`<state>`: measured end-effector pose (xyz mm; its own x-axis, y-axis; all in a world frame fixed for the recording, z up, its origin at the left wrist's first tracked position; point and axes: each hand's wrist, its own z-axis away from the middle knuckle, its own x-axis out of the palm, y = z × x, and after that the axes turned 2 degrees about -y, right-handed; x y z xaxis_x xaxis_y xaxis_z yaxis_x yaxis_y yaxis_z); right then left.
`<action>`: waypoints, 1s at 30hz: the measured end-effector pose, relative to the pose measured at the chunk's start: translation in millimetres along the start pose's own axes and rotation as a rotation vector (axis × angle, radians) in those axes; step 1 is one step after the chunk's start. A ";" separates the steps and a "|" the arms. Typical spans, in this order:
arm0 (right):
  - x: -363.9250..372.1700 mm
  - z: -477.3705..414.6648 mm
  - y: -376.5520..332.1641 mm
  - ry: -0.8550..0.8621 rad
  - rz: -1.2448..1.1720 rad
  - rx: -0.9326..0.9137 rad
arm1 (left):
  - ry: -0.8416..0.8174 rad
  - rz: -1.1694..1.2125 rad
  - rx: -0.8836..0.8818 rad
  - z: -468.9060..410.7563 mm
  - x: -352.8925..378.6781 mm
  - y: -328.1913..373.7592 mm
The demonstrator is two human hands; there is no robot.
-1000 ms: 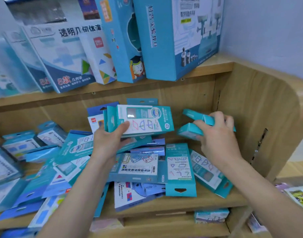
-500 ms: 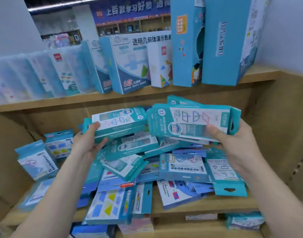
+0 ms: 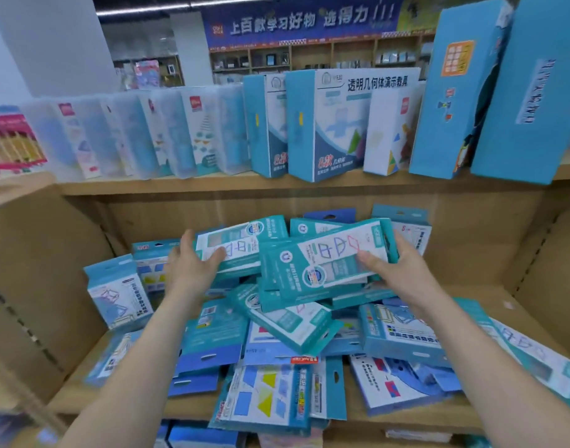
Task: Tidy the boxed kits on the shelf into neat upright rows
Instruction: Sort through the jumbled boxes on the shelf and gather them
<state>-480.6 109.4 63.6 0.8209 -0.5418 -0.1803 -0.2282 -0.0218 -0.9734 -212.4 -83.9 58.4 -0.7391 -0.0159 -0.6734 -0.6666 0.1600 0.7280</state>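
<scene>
L hand [image 3: 193, 268] gripping left end of teal kit [image 3: 244, 242], R hand [image 3: 398, 273] clamping kit stack [image 3: 325, 263], thumb on front, both just above loose pile [image 3: 277, 318] lying flat on mid shelf [image 3: 186, 410], upright boxes [image 3: 325, 124] on shelf above

Bright, even store light falls from above — a ceiling strip light [image 3: 148, 8] glows at the upper left. Shadows are soft, darkest under the upper shelf board [image 3: 212, 187] and between the heaped boxed kits [image 3: 277, 321]. Everything is slightly smeared; the clear cases [image 3: 115, 137] at left and the lower left corner blur most. Wide-angle distortion tilts the tall boxes [image 3: 454, 92] outward at the upper right.
</scene>
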 end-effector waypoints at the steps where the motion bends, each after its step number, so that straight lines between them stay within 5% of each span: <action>1: 1.9 -5.2 0.7 0.014 0.149 -0.023 | 0.026 -0.154 0.106 3.4 -1.2 2.0; 7: 19.9 -18.4 6.1 0.137 0.450 -0.011 | -0.109 -0.084 0.779 40.0 21.6 30.9; 12: 23.9 -13.3 14.7 0.182 0.670 0.019 | -0.096 -0.007 0.897 48.7 31.6 38.8; 17: 51.3 0.0 7.9 0.136 1.037 -0.197 | 0.000 -0.024 0.834 35.9 47.0 11.6; 23: 66.5 -2.7 8.0 0.095 1.089 -0.184 | -0.042 0.135 0.644 35.5 60.3 -40.6; 30: 76.8 -9.5 -2.7 0.054 1.125 -0.187 | 0.018 0.062 0.667 24.6 66.0 -48.2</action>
<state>-421.9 59.9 53.7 0.0787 -0.3685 -0.9263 -0.8981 0.3770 -0.2263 -226.7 -68.4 -24.4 -0.7794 -0.0026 -0.6265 -0.4248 0.7372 0.5255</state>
